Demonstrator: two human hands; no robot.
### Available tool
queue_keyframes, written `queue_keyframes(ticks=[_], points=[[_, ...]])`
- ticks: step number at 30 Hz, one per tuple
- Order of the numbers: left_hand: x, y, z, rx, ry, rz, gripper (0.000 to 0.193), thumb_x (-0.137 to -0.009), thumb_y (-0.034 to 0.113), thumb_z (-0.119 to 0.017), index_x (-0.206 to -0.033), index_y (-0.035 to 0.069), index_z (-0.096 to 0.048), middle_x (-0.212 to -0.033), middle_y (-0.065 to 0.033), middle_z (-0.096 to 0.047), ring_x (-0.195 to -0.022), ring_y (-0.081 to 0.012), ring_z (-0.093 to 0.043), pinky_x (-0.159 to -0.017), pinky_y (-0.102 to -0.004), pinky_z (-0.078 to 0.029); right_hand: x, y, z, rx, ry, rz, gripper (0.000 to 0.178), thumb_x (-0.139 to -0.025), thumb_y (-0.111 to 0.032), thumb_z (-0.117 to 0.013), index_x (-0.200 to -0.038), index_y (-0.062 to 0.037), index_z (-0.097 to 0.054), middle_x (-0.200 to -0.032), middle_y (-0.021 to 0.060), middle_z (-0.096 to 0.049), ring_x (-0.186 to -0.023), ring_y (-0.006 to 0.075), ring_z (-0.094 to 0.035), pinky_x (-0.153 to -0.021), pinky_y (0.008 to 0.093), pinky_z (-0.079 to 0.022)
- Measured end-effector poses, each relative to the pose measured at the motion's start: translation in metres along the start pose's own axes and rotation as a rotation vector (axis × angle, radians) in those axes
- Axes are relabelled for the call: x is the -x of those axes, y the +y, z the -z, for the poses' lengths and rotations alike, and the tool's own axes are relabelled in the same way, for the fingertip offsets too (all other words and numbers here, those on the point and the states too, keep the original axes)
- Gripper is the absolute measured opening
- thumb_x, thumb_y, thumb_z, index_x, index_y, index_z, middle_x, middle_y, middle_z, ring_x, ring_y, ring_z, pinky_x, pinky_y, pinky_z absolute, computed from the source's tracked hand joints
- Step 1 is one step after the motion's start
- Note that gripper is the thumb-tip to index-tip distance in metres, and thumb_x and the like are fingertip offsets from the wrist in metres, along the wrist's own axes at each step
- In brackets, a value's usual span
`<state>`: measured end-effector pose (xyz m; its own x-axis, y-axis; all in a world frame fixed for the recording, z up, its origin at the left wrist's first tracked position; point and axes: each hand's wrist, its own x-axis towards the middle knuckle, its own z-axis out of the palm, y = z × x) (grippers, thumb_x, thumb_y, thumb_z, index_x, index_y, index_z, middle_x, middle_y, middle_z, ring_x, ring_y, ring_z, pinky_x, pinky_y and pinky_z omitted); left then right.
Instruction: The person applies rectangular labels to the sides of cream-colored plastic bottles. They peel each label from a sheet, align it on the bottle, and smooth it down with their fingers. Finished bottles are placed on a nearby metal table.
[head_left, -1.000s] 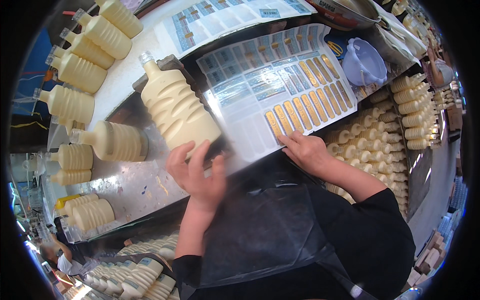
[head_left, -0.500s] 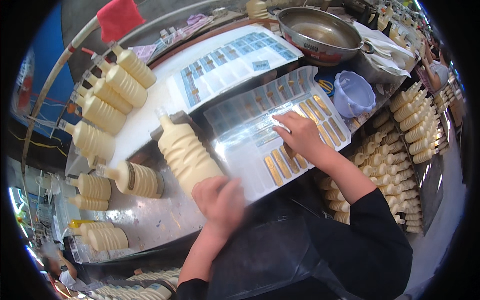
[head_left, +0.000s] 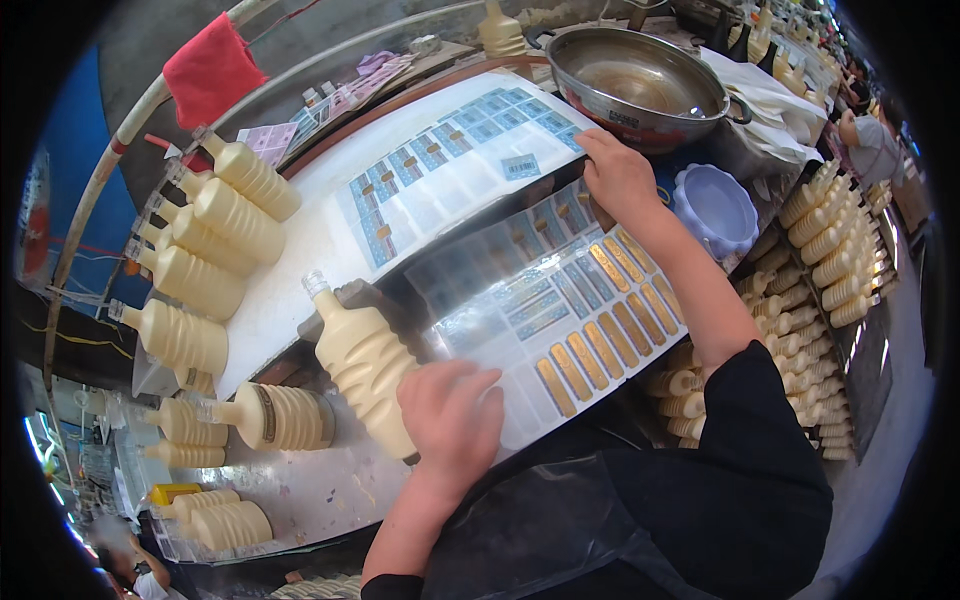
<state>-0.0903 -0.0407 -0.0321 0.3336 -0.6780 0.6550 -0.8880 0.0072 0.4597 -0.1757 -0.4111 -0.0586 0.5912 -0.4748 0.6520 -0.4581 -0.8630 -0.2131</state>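
The left fingers (head_left: 482, 383) are blurred and hide part of the cream bottle (head_left: 362, 362).

Grey floor (head_left: 878, 450) runs along the right; a blue panel (head_left: 75, 120), possibly a wall, stands left beyond the metal-topped bench (head_left: 320, 500); bright lights (head_left: 40, 443) glow lower left.
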Motion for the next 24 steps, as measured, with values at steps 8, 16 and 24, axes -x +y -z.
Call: queue_keyframes(ticks=[8,16,24], points=[[-0.014,-0.011,0.012,0.093,0.032,0.105,0.029,-0.073,0.004,-0.078,-0.101,0.01,-0.074,-0.1,-0.0089,-0.068,-0.093,-0.0304,-0.063,-0.086,-0.0419,-0.045,-0.003,-0.108,-0.014,-0.318,-0.22,0.286,0.029,-0.091,-0.01,-0.065,-0.12,-0.0059,-0.069,-0.12,0.0127,-0.07,-0.095,0.0347,-0.071,-0.081,0.0424,-0.058],[-0.008,-0.019,0.032,0.09,-0.001,0.114,0.024,-0.077,0.004,-0.075,-0.101,0.007,-0.072,-0.099,-0.01,-0.067,-0.092,-0.0301,-0.062,-0.086,-0.0393,-0.047,-0.013,-0.202,-0.06,-0.374,-0.428,0.42,0.028,-0.092,-0.01,-0.058,-0.117,-0.0074,-0.068,-0.111,0.0115,-0.07,-0.087,0.0368,-0.07,-0.074,0.0473,-0.058],[0.022,-0.033,0.056,0.07,0.025,0.236,0.02,-0.084,0.004,-0.073,-0.104,0.004,-0.071,-0.103,-0.0132,-0.066,-0.097,-0.0303,-0.061,-0.088,-0.0388,-0.048,0.005,-0.158,-0.026,-0.435,-0.278,0.138,0.018,-0.091,-0.017,-0.072,-0.104,-0.0041,-0.076,-0.105,0.0123,-0.075,-0.091,0.0337,-0.072,-0.079,0.0378,-0.057]])
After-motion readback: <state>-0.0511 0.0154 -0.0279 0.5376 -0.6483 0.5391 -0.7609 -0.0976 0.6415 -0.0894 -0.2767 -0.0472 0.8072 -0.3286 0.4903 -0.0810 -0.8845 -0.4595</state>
